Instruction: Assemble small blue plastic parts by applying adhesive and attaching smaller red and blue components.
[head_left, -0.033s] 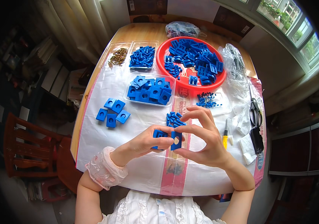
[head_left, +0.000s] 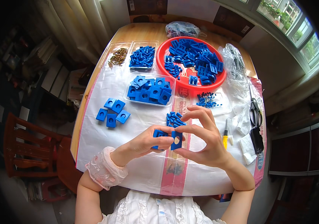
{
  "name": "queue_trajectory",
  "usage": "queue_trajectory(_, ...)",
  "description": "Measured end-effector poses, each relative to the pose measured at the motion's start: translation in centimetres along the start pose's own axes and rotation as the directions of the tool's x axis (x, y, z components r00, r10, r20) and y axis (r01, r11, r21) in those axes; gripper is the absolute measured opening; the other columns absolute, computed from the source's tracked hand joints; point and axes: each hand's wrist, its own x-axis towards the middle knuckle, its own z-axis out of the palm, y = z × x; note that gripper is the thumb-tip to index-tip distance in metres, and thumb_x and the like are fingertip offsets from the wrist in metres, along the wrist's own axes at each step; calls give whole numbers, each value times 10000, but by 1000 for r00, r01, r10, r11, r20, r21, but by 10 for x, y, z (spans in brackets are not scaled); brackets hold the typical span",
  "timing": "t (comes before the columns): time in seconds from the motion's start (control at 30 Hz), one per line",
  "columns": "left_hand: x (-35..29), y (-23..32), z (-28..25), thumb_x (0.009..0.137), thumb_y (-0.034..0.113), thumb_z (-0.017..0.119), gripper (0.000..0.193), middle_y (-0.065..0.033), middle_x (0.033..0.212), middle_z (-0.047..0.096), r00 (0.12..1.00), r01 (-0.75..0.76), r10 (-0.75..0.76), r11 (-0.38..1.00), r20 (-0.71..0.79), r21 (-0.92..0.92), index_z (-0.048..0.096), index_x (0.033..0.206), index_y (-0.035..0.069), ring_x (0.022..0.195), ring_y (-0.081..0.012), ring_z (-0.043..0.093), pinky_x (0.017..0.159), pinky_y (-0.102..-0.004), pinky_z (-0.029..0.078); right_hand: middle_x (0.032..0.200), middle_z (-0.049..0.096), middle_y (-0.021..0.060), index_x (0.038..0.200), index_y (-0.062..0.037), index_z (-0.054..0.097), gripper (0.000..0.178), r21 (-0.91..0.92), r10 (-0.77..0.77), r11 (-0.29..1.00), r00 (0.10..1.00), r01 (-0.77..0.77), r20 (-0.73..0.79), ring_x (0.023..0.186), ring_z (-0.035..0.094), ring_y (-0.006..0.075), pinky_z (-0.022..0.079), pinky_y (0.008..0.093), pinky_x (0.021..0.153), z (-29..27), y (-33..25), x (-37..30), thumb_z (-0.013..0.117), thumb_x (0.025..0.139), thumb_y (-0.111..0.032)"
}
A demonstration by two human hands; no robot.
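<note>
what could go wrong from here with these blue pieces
The holed blue piece could slip, since the right hand pinches it only by its edges. The left hand seems to hold a second blue piece as well, so one might drop. The loose small blue pieces lie close to the fingers and could get scattered by a knock.
</note>
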Motion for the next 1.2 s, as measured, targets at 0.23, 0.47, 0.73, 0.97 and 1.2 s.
queue_trajectory(0.23, 5, -3, 1, 964, 310, 408, 359, -25, 814, 530, 996, 44, -64, 951, -54, -307, 458, 1208, 52, 626, -66, 402, 530, -210, 294, 1118, 549, 86, 1000, -107, 683, 465, -189, 6, 982, 994, -27, -110, 1177, 453, 336, 395, 456, 960, -19, -5, 2, 850, 567, -133)
queue_trajectory(0.47, 5, -22, -12, 978, 219, 414, 338, -108, 1026, 544, 994, 84, -44, 885, 97, -458, 380, 1260, 37, 778, -104, 466, 671, -230, 376, 1101, 550, 76, 983, -110, 693, 452, -291, 25, 955, 996, -49, -85, 1176, 452, 330, 405, 455, 954, -31, -12, 4, 851, 560, -131)
queue_trajectory(0.73, 5, -21, -11, 985, 299, 479, 386, -126, 1093, 594, 994, 93, -68, 939, 86, -330, 390, 1254, 37, 1102, -204, 579, 854, -274, 470, 1085, 555, 76, 988, -120, 700, 463, -269, 24, 962, 994, -51, -104, 1168, 457, 326, 410, 448, 949, -36, -8, 5, 851, 551, -120)
queue_trajectory(0.97, 7, -23, -8, 951, 494, 417, 483, -96, 936, 573, 994, 90, -66, 943, 86, -322, 423, 1191, 75, 648, -72, 431, 518, -184, 304, 1089, 567, 87, 975, -120, 708, 480, -281, 27, 958, 994, -55, -104, 1167, 466, 326, 406, 455, 957, -32, -7, 5, 866, 522, -136)
queue_trajectory(1.2, 7, -23, -10, 940, 539, 379, 531, -64, 865, 526, 998, 50, -36, 953, 50, -300, 422, 1188, 70, 600, -53, 336, 501, -175, 306, 1093, 552, 73, 1008, -122, 692, 485, -286, 35, 956, 995, -59, -88, 1166, 459, 327, 407, 451, 957, -29, -5, 6, 848, 549, -117)
